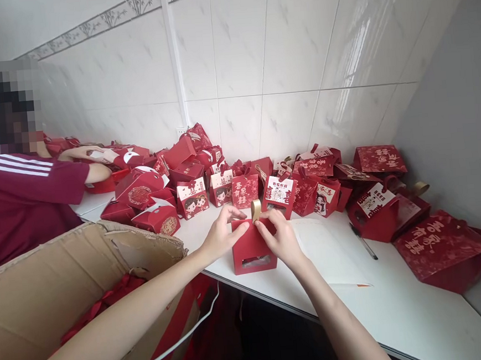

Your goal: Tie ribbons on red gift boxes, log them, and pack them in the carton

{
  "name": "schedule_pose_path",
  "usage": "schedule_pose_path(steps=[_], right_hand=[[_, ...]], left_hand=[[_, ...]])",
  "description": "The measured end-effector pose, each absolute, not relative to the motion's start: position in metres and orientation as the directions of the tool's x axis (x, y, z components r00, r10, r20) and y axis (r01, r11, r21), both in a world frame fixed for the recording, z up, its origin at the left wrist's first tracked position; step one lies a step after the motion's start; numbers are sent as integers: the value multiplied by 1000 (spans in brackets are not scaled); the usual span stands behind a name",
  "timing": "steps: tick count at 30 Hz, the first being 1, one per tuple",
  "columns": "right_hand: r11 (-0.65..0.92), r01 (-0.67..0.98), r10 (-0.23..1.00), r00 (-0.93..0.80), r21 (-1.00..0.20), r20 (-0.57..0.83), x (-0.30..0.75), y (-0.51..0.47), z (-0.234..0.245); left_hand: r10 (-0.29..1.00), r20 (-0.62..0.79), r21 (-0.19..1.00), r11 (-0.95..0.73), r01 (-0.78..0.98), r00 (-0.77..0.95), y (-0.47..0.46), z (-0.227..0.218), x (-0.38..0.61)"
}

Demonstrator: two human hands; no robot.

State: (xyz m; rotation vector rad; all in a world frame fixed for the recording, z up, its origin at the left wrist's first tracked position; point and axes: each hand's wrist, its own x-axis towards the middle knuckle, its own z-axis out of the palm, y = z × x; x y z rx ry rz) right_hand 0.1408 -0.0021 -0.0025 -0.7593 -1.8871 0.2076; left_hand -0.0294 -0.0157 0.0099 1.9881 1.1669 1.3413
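A small red gift box [252,251] with a window in its front stands near the front edge of the white table [400,300]. Both my hands are at its top. My left hand [221,235] pinches the box's upper left edge with closed fingers. My right hand [279,237] grips the top right, its fingers by a gold ribbon loop [256,210] that sticks up from the box.
Many red gift boxes [192,197] and red bags [443,250] are piled along the tiled wall. A black pen [363,242] and a white sheet [329,253] lie right of my hands. An open cardboard carton [65,282] stands at left. A person in a maroon shirt [21,203] works beyond it.
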Motion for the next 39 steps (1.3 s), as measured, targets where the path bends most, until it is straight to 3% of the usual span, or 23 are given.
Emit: schedule_pose_path(steps=[3,7,9,21,26,34,39], right_hand=[[807,417,546,-257,-418,797,133,-8,-9],[823,426,496,-215,-377,841,126,-11,-14],[834,428,477,-243,-348,845,125,-12,-14],[851,417,457,-285,-320,842,128,-11,-13],[851,378,477,-266,-365,838,127,-12,-13],[801,340,565,-159,-493,809,127,-11,-16],[814,352,546,-195,-461,815,127,-12,-9]], left_hand=[[782,612,674,-594,438,119,-13,7,-29],[649,722,480,-721,500,242,-14,7,-29],[604,751,437,-758,483,268,-15,8,-29],[589,763,420,-765,488,266,-15,7,-30],[590,762,434,-771,466,268,-15,8,-30],[646,722,520,-743,421,249,-16,10,-28],[682,700,567,-711,415,212,-17,11,-27]])
